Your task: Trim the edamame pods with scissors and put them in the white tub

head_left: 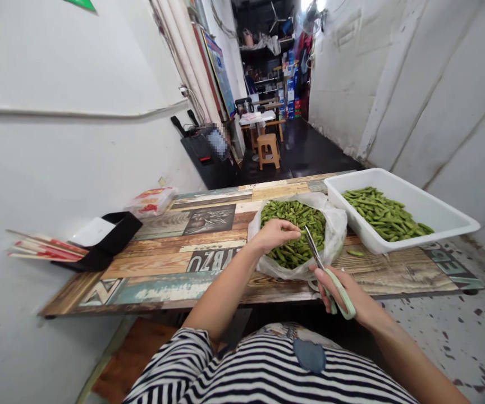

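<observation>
Over a clear plastic bag (335, 224) full of green edamame pods (288, 212), my left hand (274, 235) pinches one edamame pod (302, 232) between thumb and fingertips. My right hand (346, 289) grips scissors (313, 249) with pale green handles. Their metal blades point up and away from me, with the tips beside the held pod. Whether the blades touch it I cannot tell. A white plastic tub (430, 209) right of the bag holds more pods. One loose pod (355, 253) lies on the table between bag and tub.
The patterned wood-plank table (158, 264) carries a black holder (118, 233) with red-wrapped chopsticks (49, 247) at the left. Behind it lies a red-and-clear plastic packet (152, 201). A wall flanks each side. Beyond the table stand a brown stool (268, 150) and a small white table (257, 118).
</observation>
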Motion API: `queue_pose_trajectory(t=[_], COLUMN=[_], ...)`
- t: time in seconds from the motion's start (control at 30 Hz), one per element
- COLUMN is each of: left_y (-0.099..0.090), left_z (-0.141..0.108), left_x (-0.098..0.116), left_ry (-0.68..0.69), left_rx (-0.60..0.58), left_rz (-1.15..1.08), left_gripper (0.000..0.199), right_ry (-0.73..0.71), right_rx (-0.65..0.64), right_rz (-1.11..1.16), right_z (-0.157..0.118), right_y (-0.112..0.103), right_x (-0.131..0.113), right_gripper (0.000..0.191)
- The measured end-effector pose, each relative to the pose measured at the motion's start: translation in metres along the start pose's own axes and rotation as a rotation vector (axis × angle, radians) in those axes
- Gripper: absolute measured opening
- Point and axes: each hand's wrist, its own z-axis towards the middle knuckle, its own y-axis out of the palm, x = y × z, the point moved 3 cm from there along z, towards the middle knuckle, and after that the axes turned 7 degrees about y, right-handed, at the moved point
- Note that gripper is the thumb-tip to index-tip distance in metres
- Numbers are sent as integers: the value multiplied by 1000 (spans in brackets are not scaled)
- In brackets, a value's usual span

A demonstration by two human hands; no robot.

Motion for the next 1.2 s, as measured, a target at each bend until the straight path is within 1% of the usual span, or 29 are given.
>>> queue_pose_trajectory(t=[0.13,0.27,0.43,0.5,0.53,0.6,0.67,0.77,0.9,1.07,1.13,1.2], left_y=[4,6,8,6,5,3,2,4,8,10,8,1], left_z=[-1,-1,-3,-2,-1,0,1,-2,-6,-9,-8,-7], left_x=[-2,-5,-5,-5,-5,-5,-6,-6,-5,-4,-5,-5], left_ry=[-7,-62,-94,-83,-68,-27,7,27,47,36,12,0], left_rx=[-25,-42,-105,-85,-56,17,73,89,72,85,111,145], left_rz=[-37,-72,-49,-121,-184,-308,-374,-376,-365,-355,-345,-367], left_gripper=[28,23,17,18,19,21,22,24,24,25,24,22], right_ry=[-17,-11,23,37,41,43,42,47,48,48,71,74], right_rx=[29,42,37,36,28,-12,-68,-91,-62,-18,18,43], right_rz=[-62,-117,-7,70,121,217,257,259,266,283,269,241], right_z=[0,4,8,7,6,3,0,-3,-4,0,2,4], right_y=[0,0,1,2,3,5,7,9,11,14,14,14], right_x=[-6,-1,6,6,5,4,3,1,-3,-3,0,3], right_gripper=[43,42,41,42,43,47,51,55,54,48,46,45])
